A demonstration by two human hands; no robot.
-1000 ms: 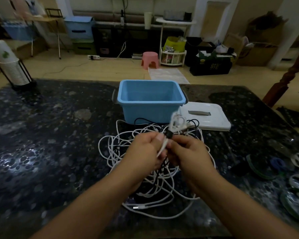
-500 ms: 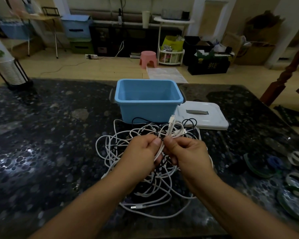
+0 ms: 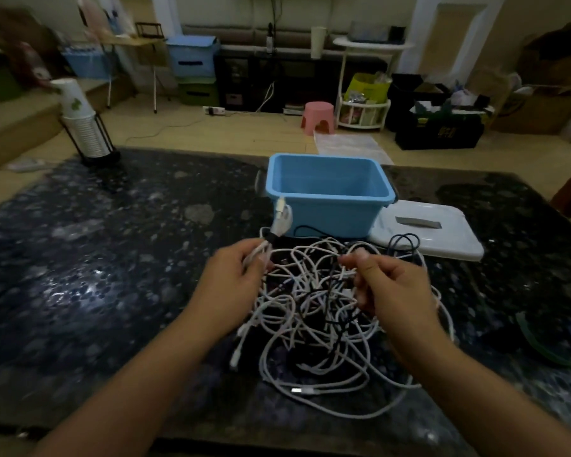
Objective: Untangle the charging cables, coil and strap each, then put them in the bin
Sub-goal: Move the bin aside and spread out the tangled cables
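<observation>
The fingers [image 3: 244,265] of the left hand [image 3: 231,285] are curled round a white cable [image 3: 279,222], whose plug end stands up above the fist in front of the bin's near left corner. A dark band sits round this cable just above the fist. The right hand [image 3: 389,285] pinches a strand of the tangle [image 3: 314,311] between thumb and forefinger, its other fingers loosely curled beneath. The two hands are held apart above the pile.

The tangle, mostly white cables with a few dark ones threaded through, lies on the counter [image 3: 112,275] between the hands and the near edge, its loops spreading toward the right. A silver plug [image 3: 299,390] lies at the near side of the pile.

The blue bin [image 3: 330,196] stands open just beyond the tangle, toward the far edge. Its white lid [image 3: 432,232] lies flat beside it on the right, a dark cable loop touching its near edge. A stack of cups [image 3: 80,123] in a wire stand sits at the far left corner.
</observation>
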